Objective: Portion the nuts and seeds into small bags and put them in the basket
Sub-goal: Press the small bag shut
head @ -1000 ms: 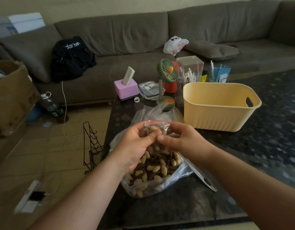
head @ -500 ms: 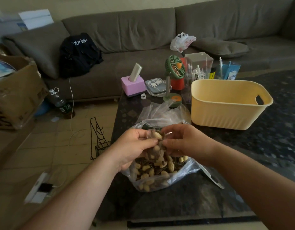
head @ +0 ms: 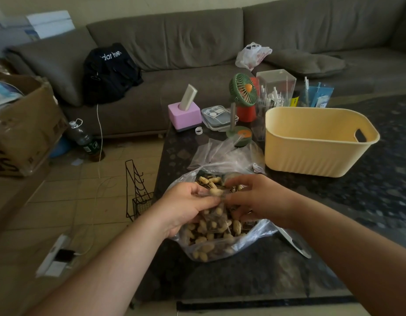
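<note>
**Small bag in hand, basket showing nothing yet**

Early in the job, by the look of it. Yellow basket (head: 316,153) at the far right of the desk (head: 243,277), inner walls bare as far as visible, floor hidden by the near wall. No filled portion in sight anywhere on the desk. Left to do: finish and close this portion, drop it in, then repeat.

Left hand (head: 186,208) pinching the left edge of a small clear bag (head: 214,216), fingers curled onto it. Right hand (head: 254,199) curled at the bag's right edge, fingertips at its mouth; whether gripping plastic or nuts, impossible to tell. Small bag held directly above the large clear bag (head: 220,245) at the near middle of the desk.

Contents: pale peanuts in shell mixed with dark striped seeds, loose and heaped. Small bag partly filled, mouth apparently unsealed. Spare empty bags (head: 220,153) lying crumpled just beyond, between the large bag and the basket.
</note>
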Available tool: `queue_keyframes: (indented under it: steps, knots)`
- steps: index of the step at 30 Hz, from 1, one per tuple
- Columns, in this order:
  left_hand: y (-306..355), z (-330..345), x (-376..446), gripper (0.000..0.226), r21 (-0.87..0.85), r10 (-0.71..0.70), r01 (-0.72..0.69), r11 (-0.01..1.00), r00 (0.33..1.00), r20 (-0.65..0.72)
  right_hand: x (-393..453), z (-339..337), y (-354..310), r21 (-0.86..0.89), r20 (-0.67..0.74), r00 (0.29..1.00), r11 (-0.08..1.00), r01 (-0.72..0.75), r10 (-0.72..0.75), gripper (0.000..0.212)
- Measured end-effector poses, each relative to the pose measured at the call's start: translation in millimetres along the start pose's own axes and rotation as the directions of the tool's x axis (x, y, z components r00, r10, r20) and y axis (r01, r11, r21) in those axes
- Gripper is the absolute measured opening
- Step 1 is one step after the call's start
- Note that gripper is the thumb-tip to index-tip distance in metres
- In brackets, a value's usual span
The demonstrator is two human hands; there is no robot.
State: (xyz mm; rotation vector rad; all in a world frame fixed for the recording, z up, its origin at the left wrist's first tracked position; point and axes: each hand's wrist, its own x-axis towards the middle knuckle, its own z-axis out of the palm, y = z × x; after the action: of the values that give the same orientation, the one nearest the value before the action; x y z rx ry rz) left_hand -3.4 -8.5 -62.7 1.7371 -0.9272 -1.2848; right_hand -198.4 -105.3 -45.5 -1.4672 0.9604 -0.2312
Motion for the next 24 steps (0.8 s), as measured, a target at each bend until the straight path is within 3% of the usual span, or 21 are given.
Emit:
queue_keyframes:
  steps: [4,9,13,16,19,24]
  knots:
    - [-1,2,1,0.036,0.014,0.026,-0.026,1.000,1.000,-0.009,-3,-1,-3,-0.001,-0.004,1.000,1.000,0.020,-0.020,0.026]
    - [-1,1,2,0.024,0.012,0.004,-0.004,1.000,1.000,-0.023,-1,-1,2,-0.047,-0.009,0.999,0.998,-0.048,0.048,0.034]
    - [4,2,-1,0.014,-0.035,0.020,-0.021,0.999,0.999,-0.041,-6,-1,1,-0.020,0.016,0.999,0.999,-0.042,0.042,0.028]
    - [8,4,-3,0.024,-0.125,0.087,-0.093,0.988,0.995,-0.053,-8,0,-1,-0.010,-0.081,0.992,0.996,0.093,-0.093,0.019]
    - [13,10,-4,0.030,-0.190,0.198,-0.216,0.958,0.974,-0.112,-10,-1,-3,-0.014,-0.218,0.930,0.953,0.302,-0.297,0.002]
    - [18,15,-3,0.034,-0.288,0.295,-0.342,0.894,0.935,-0.195,-14,-4,-15,-0.013,-0.328,0.867,0.919,0.394,-0.376,0.007]
